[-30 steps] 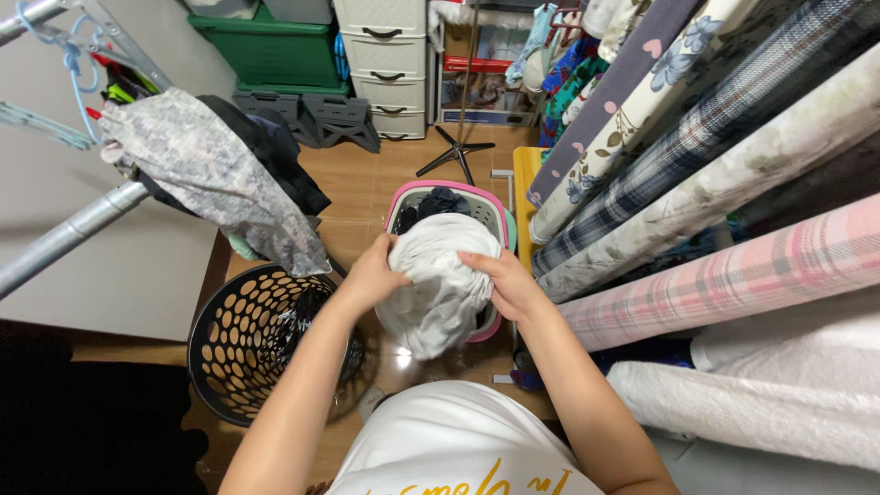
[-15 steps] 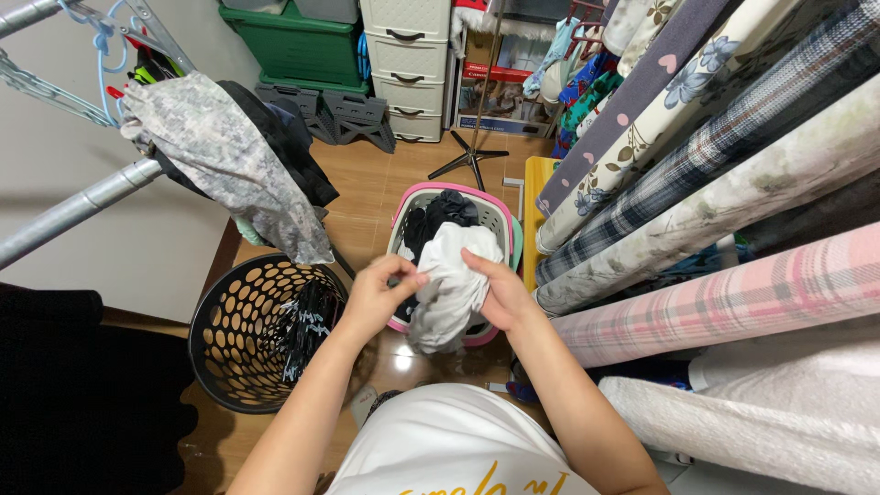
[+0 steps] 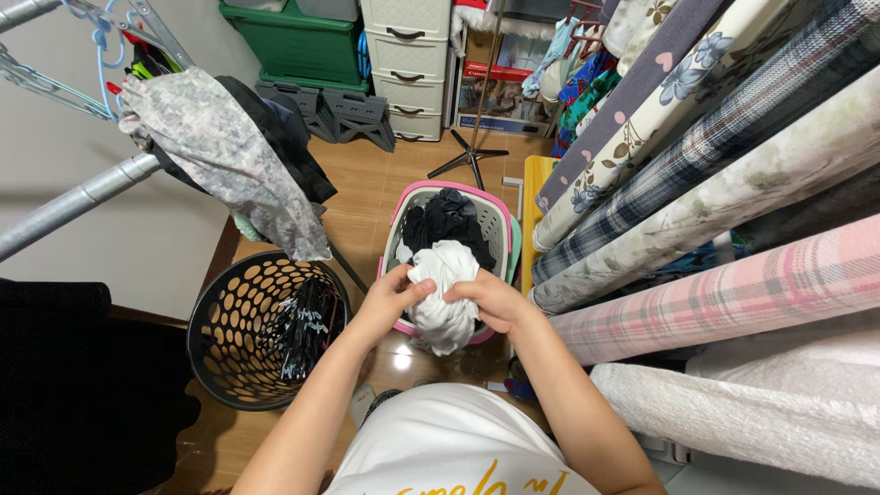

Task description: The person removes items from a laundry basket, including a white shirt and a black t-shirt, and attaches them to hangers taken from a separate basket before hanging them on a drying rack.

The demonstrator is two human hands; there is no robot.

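Note:
My left hand (image 3: 394, 299) and my right hand (image 3: 490, 301) both grip a bunched white garment (image 3: 445, 293), held just above the near end of a pink-rimmed laundry basket (image 3: 500, 229) on the wooden floor. The cloth hangs down between my hands. Dark clothes (image 3: 445, 218) lie in the basket behind it.
A round black perforated basket (image 3: 229, 339) with clothes hangers (image 3: 302, 330) stands to the left. A metal drying rack (image 3: 82, 197) at upper left carries a grey patterned garment (image 3: 229, 160). Blankets (image 3: 715, 202) hang in rows on the right. White drawers (image 3: 403, 60) and a green bin (image 3: 293, 37) stand at the back.
My hands have drawn closer together, gathering the white garment into a smaller bundle. The view has tilted a little.

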